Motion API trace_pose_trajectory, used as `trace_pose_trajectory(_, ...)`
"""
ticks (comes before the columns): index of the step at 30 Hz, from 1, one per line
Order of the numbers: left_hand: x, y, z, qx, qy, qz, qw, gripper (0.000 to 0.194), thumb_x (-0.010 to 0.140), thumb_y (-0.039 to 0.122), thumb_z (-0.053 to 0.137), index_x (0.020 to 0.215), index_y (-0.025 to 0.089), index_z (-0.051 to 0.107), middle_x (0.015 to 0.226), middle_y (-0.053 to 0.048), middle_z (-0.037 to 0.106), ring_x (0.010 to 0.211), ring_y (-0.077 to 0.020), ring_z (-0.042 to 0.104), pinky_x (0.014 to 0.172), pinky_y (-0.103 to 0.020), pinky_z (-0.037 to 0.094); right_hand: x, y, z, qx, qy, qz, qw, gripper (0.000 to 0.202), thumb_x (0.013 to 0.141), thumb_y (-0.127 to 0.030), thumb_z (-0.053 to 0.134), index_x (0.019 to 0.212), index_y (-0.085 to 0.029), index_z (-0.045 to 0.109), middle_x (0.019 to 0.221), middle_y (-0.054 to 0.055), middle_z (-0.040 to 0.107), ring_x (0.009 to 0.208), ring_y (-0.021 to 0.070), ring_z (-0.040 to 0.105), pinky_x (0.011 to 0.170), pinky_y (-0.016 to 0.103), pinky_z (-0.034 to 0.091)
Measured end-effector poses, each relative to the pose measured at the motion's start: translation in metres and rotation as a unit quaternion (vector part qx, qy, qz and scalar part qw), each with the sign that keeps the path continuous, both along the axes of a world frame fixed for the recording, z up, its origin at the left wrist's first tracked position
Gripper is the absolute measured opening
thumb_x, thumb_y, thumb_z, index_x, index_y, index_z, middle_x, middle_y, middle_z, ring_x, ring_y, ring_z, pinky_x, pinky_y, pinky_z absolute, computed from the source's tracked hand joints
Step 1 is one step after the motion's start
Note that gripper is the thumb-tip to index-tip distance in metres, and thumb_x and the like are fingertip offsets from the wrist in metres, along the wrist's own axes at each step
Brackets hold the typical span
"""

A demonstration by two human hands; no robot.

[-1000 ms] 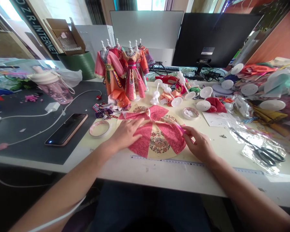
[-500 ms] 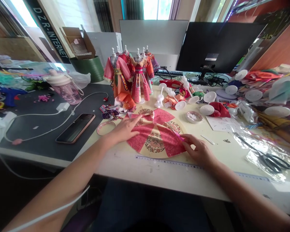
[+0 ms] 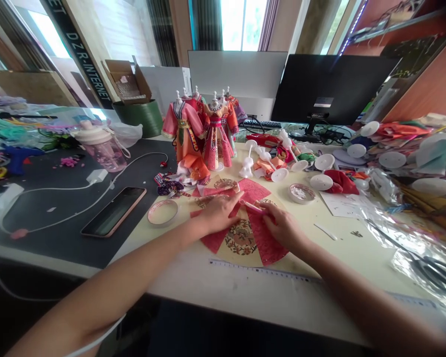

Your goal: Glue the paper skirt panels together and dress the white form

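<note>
A round piece of patterned fabric [image 3: 241,237], with red and cream wedges and floral medallions, lies on the table in front of me. My left hand [image 3: 220,212] rests on its middle, fingers stretched out towards the centre and pressing on the cloth. Between the fingers of my right hand [image 3: 282,224] is a slim pink pen-like tool [image 3: 253,206], its tip pointing left to the fabric's centre, close to my left fingertips. The exact kind of tool is too small to make out. Both hands cover parts of the cloth.
A ruler [image 3: 260,269] lies along the near edge. Dressed miniature forms [image 3: 217,134] stand behind the fabric. A tape roll [image 3: 162,213] and phone [image 3: 114,212] are at left; a small dish [image 3: 302,193], white stands [image 3: 321,182] and scissors [image 3: 427,267] are at right.
My left hand has slid right over the fabric's middle. My right hand has moved left and up with the pink tool, from the right side of the cloth to its centre. The view has tilted up.
</note>
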State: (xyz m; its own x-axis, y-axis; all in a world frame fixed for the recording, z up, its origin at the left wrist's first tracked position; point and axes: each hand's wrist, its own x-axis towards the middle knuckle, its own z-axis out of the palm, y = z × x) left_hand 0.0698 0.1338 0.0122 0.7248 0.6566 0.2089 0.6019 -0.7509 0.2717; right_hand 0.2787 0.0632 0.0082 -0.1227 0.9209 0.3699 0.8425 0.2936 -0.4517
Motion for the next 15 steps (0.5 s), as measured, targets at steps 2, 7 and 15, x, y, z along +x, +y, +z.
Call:
trace_pose_trajectory(2, -0.003, 0.003, -0.004, -0.006, -0.020, -0.003, 1.000, 0.071, 0.085, 0.033, 0.055, 0.144, 0.013, 0.021, 0.112, -0.015, 0.063, 0.105, -0.0285, 0.058, 0.089, -0.042, 0.046, 0.004, 0.003, -0.006, 0.000, -0.012, -0.026, 1.000, 0.033, 0.084, -0.018, 0.043, 0.113, -0.016, 0.059, 0.102, 0.013, 0.071, 0.087, 0.0258, 0.068, 0.075, 0.041, 0.053)
trace_pose_trajectory(7, -0.012, 0.004, 0.000, -0.049, -0.166, 0.008, 0.985, 0.055, 0.084, 0.023, 0.055, 0.136, 0.019, 0.037, 0.122, -0.008, 0.060, 0.112, -0.0200, 0.055, 0.100, -0.039, 0.043, 0.015, 0.003, -0.013, 0.039, 0.008, -0.056, 0.998, 0.029, 0.084, -0.023, 0.046, 0.110, -0.019, 0.060, 0.096, 0.009, 0.072, 0.084, 0.0237, 0.068, 0.072, 0.038, 0.054)
trace_pose_trajectory(15, -0.007, -0.016, 0.016, -0.304, -0.381, 0.057, 0.871, 0.022, 0.085, 0.029, 0.054, 0.101, 0.016, 0.061, 0.111, -0.007, 0.064, 0.101, -0.0178, 0.060, 0.090, -0.036, 0.052, 0.000, -0.007, -0.006, 0.004, 0.204, -0.031, 0.978, 0.019, 0.087, -0.023, 0.045, 0.101, -0.021, 0.057, 0.072, 0.001, 0.061, 0.064, 0.0136, 0.057, 0.059, 0.027, 0.047)
